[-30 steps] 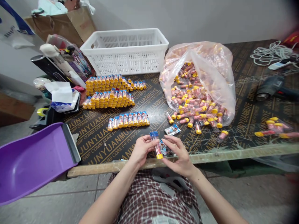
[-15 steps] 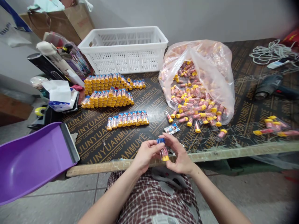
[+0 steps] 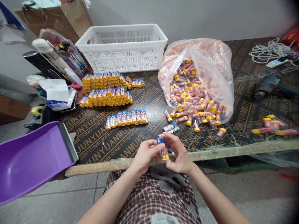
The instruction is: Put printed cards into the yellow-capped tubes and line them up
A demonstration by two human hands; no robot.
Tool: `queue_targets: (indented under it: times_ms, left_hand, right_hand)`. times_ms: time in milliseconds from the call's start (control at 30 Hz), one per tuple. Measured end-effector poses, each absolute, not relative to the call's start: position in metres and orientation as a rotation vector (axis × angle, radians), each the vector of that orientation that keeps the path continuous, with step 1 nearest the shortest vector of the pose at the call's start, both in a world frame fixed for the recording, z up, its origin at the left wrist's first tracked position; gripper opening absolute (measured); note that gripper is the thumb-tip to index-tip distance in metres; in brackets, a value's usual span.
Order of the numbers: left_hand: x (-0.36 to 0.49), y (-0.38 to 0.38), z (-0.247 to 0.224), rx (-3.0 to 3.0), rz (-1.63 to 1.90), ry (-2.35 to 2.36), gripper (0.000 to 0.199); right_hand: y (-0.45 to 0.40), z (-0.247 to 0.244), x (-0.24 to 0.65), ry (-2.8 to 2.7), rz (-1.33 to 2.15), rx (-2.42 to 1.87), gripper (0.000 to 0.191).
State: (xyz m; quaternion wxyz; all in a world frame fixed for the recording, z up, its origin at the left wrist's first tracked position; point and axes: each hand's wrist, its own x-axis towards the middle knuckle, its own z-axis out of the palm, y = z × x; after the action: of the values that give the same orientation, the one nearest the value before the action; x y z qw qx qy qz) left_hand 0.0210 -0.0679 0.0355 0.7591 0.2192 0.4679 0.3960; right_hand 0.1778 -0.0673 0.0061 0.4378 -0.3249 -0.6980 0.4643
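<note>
The tube [image 3: 164, 152] is tilted between the two hands, near the front edge of the desk [image 3: 121, 146], yellow end lower. The left hand [image 3: 144, 156] has its fingers clamped on the blue upper part. The right hand [image 3: 179, 156] curves round the far side; whether its fingers grip, I cannot tell.

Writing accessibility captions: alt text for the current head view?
A person's left hand holds a blue-and-yellow tube at the front edge of a dark table, the right hand curled close around it. Behind, an open plastic bag spills yellow-capped tubes beside a white basket; stacked blue-labelled tubes and a purple dustpan are to the left.
</note>
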Motion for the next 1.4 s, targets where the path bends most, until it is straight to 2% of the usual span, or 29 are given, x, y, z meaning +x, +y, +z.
queue_targets:
  times_ms: [667, 867, 933, 1000, 1100, 1167, 1267, 1400]
  left_hand:
    - [0.019, -0.069, 0.037, 0.466, 0.884, 1.012, 0.037]
    - [0.014, -0.062, 0.032, 0.460, 0.965, 1.063, 0.044]
    - [-0.006, -0.049, 0.030, 0.536, 1.045, 1.172, 0.044]
    - [-0.039, -0.032, 0.029, 0.681, 1.167, 1.371, 0.043]
    - [-0.100, -0.003, 0.028, 0.895, 1.299, 1.766, 0.042]
    - [-0.132, 0.014, 0.023, 1.012, 1.234, 2.029, 0.040]
    - [-0.155, 0.032, 0.014, 1.186, 1.030, 2.265, 0.039]
    - [-0.154, 0.038, 0.011, 1.361, 0.836, 2.367, 0.039]
  right_hand:
    - [-0.067, 0.005, 0.173, -1.705, 1.116, -0.803, 0.088]
    - [-0.059, 0.008, 0.163, -1.783, 1.156, -0.850, 0.083]
    - [-0.044, 0.010, 0.170, -1.905, 1.045, -0.922, 0.083]
    - [-0.021, 0.007, 0.188, -1.952, 0.757, -1.052, 0.073]
    - [0.017, -0.010, 0.227, -1.919, 0.217, -1.284, 0.036]
    - [0.036, -0.026, 0.251, -2.026, -0.025, -1.449, 0.025]
    - [0.051, -0.046, 0.271, -2.164, -0.162, -1.498, 0.018]
    - [0.051, -0.047, 0.273, -2.158, -0.136, -1.476, 0.012]
